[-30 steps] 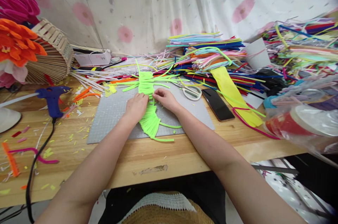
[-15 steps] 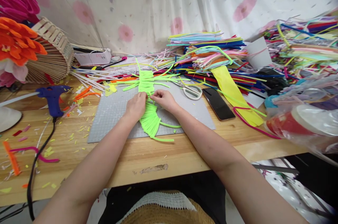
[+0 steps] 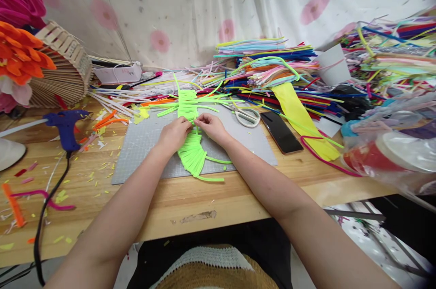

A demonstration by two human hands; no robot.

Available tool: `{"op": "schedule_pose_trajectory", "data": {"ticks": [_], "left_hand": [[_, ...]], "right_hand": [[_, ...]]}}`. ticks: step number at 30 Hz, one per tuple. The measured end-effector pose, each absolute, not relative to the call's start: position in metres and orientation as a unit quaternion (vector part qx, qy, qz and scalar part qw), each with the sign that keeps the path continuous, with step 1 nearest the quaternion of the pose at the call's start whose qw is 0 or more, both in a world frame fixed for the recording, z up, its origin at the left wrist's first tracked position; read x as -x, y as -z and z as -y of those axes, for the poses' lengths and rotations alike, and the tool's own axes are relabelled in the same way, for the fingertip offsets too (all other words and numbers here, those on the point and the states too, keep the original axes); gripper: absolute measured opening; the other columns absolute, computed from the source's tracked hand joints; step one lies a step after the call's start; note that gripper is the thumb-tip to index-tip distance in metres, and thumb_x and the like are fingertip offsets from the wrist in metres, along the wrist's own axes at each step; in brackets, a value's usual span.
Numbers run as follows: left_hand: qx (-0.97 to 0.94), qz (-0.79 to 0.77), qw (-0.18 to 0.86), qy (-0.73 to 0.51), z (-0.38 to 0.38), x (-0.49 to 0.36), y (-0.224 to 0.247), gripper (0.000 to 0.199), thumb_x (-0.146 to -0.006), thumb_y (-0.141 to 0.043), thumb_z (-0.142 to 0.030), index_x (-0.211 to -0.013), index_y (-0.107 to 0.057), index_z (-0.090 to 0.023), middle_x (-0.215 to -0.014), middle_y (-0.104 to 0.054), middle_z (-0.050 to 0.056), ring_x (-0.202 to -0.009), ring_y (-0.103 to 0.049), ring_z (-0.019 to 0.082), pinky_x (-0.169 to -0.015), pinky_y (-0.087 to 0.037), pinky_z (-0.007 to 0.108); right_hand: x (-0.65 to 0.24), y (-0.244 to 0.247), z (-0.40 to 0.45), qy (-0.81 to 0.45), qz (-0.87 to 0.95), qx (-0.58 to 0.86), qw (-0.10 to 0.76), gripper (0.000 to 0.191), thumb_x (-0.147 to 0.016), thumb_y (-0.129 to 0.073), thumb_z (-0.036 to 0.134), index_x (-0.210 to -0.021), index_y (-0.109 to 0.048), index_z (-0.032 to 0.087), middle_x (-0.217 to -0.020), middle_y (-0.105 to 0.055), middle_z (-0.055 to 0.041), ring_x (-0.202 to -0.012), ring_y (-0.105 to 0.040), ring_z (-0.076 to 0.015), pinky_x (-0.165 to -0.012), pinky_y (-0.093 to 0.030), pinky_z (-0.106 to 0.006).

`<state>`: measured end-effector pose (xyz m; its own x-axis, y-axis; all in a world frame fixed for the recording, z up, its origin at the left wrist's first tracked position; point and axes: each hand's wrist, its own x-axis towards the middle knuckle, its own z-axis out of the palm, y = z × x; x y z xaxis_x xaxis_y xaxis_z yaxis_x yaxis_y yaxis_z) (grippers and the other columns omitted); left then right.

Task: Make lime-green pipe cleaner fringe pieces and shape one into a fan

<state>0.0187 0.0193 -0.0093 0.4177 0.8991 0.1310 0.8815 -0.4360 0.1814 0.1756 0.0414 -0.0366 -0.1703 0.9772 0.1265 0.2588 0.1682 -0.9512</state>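
Note:
A bright green piece made of pipe cleaners point(image 3: 192, 154), bound side by side, lies lengthwise over a grey cutting mat point(image 3: 136, 157). Its lower part fans out into a curve, and loose ends stick out at the sides. My left hand point(image 3: 175, 134) is closed on the piece's left edge near the middle. Opposite it, my right hand point(image 3: 213, 126) pinches at the same spot with thumb and fingertips together, on a green pipe cleaner. The fingertips hide the exact point of contact.
Scissors point(image 3: 247, 117) and a black phone point(image 3: 282, 132) lie right of my hands. A blue glue gun point(image 3: 66, 128) stands at the left, its cable trailing over the table edge. Bundles of coloured pipe cleaners point(image 3: 272, 71) fill the back. A red cup point(image 3: 368, 155) in plastic sits far right.
My left hand has shifted slightly, its fingers now a little further right over the green piece. The right hand has barely moved, still pinching there. The view has tilted marginally.

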Motion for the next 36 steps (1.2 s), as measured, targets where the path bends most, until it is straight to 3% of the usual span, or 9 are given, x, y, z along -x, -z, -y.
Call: {"op": "schedule_pose_trajectory", "data": {"ticks": [4,8,13,24,29,32,36], "left_hand": [[-0.845,-0.531,0.010,-0.062,-0.021,-0.021,0.006,0.022,-0.085,-0.040,-0.022,-0.089,-0.062,-0.021,-0.101,-0.060,0.005,-0.089,-0.058,0.019,-0.065,-0.041,0.029],[-0.834,-0.551,-0.029,-0.026,-0.017,-0.026,0.005,0.025,-0.087,-0.034,-0.021,-0.096,-0.057,-0.017,-0.098,-0.059,0.010,-0.084,-0.059,0.022,-0.062,-0.040,0.031],[-0.798,-0.598,-0.014,-0.076,-0.015,-0.028,0.009,0.024,-0.089,-0.030,-0.019,-0.101,-0.051,-0.017,-0.098,-0.060,0.010,-0.086,-0.059,0.023,-0.063,-0.040,0.031],[-0.752,-0.620,0.043,-0.217,-0.017,-0.029,0.019,0.021,-0.088,-0.033,-0.020,-0.099,-0.051,-0.020,-0.101,-0.060,0.007,-0.094,-0.057,0.020,-0.074,-0.042,0.031],[-0.755,-0.609,0.045,-0.239,-0.013,-0.028,0.019,0.019,-0.086,-0.035,-0.019,-0.098,-0.051,-0.019,-0.098,-0.061,0.007,-0.092,-0.057,0.019,-0.074,-0.042,0.030],[-0.780,-0.583,0.050,-0.224,-0.009,-0.027,0.017,0.018,-0.085,-0.039,-0.021,-0.098,-0.051,-0.020,-0.097,-0.062,0.005,-0.089,-0.058,0.018,-0.071,-0.042,0.029],[-0.804,-0.558,0.056,-0.200,-0.005,-0.026,0.013,0.017,-0.081,-0.046,-0.027,-0.095,-0.054,-0.021,-0.096,-0.063,0.003,-0.088,-0.058,0.018,-0.068,-0.041,0.028]], "right_hand": [[-0.176,0.038,-0.042,-0.423,0.635,0.488,0.424,0.028,-0.070,-0.056,0.043,-0.070,-0.054,0.016,-0.062,-0.052,0.0038,-0.055,-0.042,-0.0074,-0.055,-0.033,-0.021],[-0.175,0.035,-0.041,-0.427,0.626,0.489,0.432,0.027,-0.070,-0.057,0.042,-0.068,-0.054,0.016,-0.061,-0.052,0.0039,-0.055,-0.042,-0.0074,-0.055,-0.032,-0.022],[-0.171,0.027,-0.037,-0.449,0.615,0.471,0.445,0.024,-0.070,-0.058,0.038,-0.066,-0.052,0.015,-0.058,-0.049,0.0047,-0.054,-0.040,-0.0069,-0.054,-0.032,-0.021],[-0.168,0.019,-0.031,-0.348,0.662,0.599,0.286,0.021,-0.067,-0.060,0.037,-0.064,-0.057,0.016,-0.059,-0.055,0.0027,-0.055,-0.046,-0.0088,-0.053,-0.030,-0.021],[-0.167,0.013,-0.027,-0.290,0.665,0.634,0.266,0.014,-0.069,-0.056,0.029,-0.065,-0.057,0.016,-0.060,-0.057,0.0012,-0.058,-0.049,-0.0101,-0.056,-0.032,-0.022],[-0.170,0.015,-0.029,-0.308,0.664,0.616,0.292,0.011,-0.070,-0.053,0.026,-0.065,-0.055,0.016,-0.057,-0.055,0.0026,-0.055,-0.047,-0.0089,-0.054,-0.032,-0.021],[-0.177,0.016,-0.034,-0.436,0.632,0.561,0.310,0.008,-0.068,-0.050,0.020,-0.075,-0.052,0.017,-0.050,-0.049,0.0060,-0.044,-0.043,-0.0075,-0.047,-0.032,-0.020]]}}
